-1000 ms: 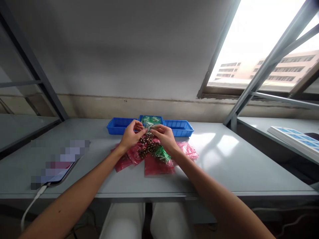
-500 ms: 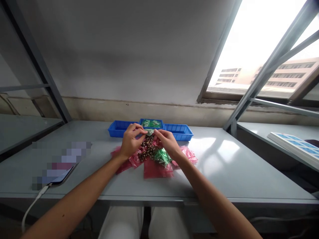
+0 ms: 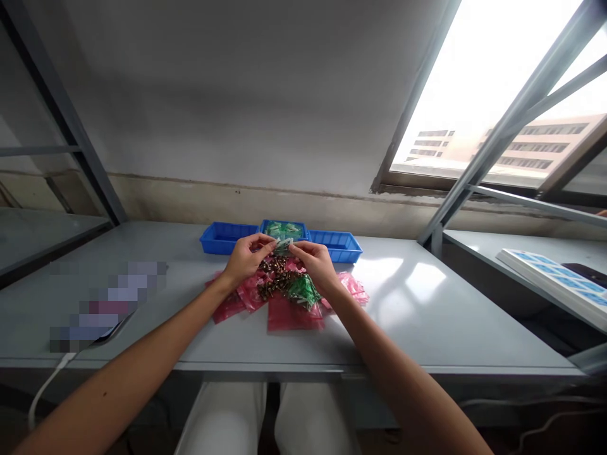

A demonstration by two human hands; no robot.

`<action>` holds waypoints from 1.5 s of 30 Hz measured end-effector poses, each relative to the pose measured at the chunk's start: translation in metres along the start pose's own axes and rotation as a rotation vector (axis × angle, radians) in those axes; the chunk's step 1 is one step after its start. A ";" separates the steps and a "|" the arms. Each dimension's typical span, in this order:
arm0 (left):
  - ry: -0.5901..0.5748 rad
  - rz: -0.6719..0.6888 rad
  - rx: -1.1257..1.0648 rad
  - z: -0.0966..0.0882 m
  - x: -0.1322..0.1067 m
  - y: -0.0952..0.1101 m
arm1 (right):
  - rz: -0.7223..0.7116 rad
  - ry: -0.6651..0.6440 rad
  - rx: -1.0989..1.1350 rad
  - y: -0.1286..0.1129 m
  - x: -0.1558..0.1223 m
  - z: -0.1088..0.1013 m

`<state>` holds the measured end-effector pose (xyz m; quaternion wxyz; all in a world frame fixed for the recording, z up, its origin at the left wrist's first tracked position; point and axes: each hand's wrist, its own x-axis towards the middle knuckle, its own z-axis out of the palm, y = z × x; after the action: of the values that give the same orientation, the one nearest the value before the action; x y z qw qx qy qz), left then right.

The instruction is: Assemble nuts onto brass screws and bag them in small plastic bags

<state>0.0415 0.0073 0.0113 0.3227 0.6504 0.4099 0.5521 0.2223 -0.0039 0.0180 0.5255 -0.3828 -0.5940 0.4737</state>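
My left hand [image 3: 246, 256] and my right hand [image 3: 315, 260] meet above the middle of the table. Their fingertips pinch a small clear plastic bag [image 3: 284, 245] from either side. Pale strips show in it, too small to name. Below lies a heap of small bronze-coloured metal parts, perhaps screws [image 3: 274, 287]. Green plastic packets [image 3: 304, 291] are bunched beside them, near my right wrist. Pink plastic bags [image 3: 294, 319] spread underneath and out to both sides.
Behind my hands stand a left blue bin [image 3: 208, 243], a middle blue bin [image 3: 262, 226] holding green packets, and a right blue bin [image 3: 348, 253]. A blurred-out phone [image 3: 116, 328] with a white cable lies left. Metal frame posts rise at both sides.
The view has shifted slightly. Both hands still hold the small bag, which now shows more clearly between the fingertips and is turned a little.
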 end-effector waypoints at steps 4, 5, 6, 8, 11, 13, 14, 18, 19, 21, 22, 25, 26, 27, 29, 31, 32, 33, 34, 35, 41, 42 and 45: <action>0.057 0.091 0.085 -0.002 -0.002 0.000 | -0.104 0.145 -0.165 0.001 0.001 -0.001; 0.084 0.138 0.144 -0.002 -0.003 0.001 | -0.096 0.171 -0.161 0.001 0.001 -0.001; 0.114 0.198 0.212 -0.002 -0.005 0.003 | -0.059 0.166 -0.125 -0.001 0.001 0.000; 0.147 0.344 0.353 -0.001 -0.010 0.008 | 0.065 0.065 0.016 -0.004 0.000 0.001; 0.097 0.500 0.498 0.002 -0.016 0.016 | 0.143 -0.071 0.203 -0.005 -0.001 0.003; 0.056 0.517 0.506 0.004 -0.017 0.018 | 0.118 -0.035 0.226 -0.003 0.001 0.002; 0.049 0.498 0.476 0.005 -0.016 0.017 | 0.104 -0.005 0.213 -0.002 0.002 0.001; 0.069 0.201 0.215 0.006 -0.007 0.005 | 0.070 0.039 0.171 0.002 0.004 0.000; 0.072 0.090 0.137 0.006 -0.005 0.001 | 0.071 0.028 0.179 0.001 0.004 0.000; 0.045 -0.107 0.009 0.006 -0.001 -0.003 | 0.075 -0.004 0.212 0.000 0.003 0.002; 0.015 -0.165 -0.033 0.006 0.000 -0.003 | 0.072 -0.016 0.226 0.000 0.002 0.003; -0.039 -0.167 -0.083 0.005 0.000 0.001 | 0.047 -0.003 0.230 -0.001 0.001 0.005; -0.027 -0.131 -0.092 0.004 -0.001 0.003 | 0.043 0.017 0.214 -0.001 0.001 0.005; -0.008 -0.099 -0.102 0.003 -0.001 0.005 | 0.042 0.036 0.190 0.000 0.001 0.004; 0.018 -0.071 -0.120 0.001 -0.001 0.007 | 0.041 0.064 0.133 0.000 0.002 0.003; 0.012 -0.078 -0.121 0.000 0.000 0.006 | 0.026 0.070 0.078 0.001 0.003 0.002; 0.008 -0.078 -0.113 0.000 0.001 0.004 | 0.009 0.072 0.058 0.002 0.003 0.002; 0.007 -0.068 -0.099 0.000 0.001 0.003 | -0.007 0.077 0.046 0.002 0.003 0.002; 0.015 -0.043 -0.084 -0.001 0.001 0.002 | -0.017 0.087 0.042 0.002 0.003 0.001; 0.029 -0.011 -0.066 -0.001 0.002 0.002 | -0.017 0.095 0.044 0.002 0.003 0.001; 0.045 0.033 -0.003 -0.004 -0.002 0.002 | 0.087 0.056 0.140 -0.005 0.000 0.004; 0.051 0.024 -0.020 -0.003 -0.002 0.003 | 0.091 0.058 0.151 -0.007 0.000 0.004; 0.067 -0.058 -0.117 0.000 -0.002 0.005 | 0.081 0.072 0.164 -0.010 -0.002 0.007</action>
<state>0.0421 0.0031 0.0142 0.3620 0.5996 0.4062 0.5869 0.2161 -0.0098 0.0271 0.5563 -0.3790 -0.5182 0.5276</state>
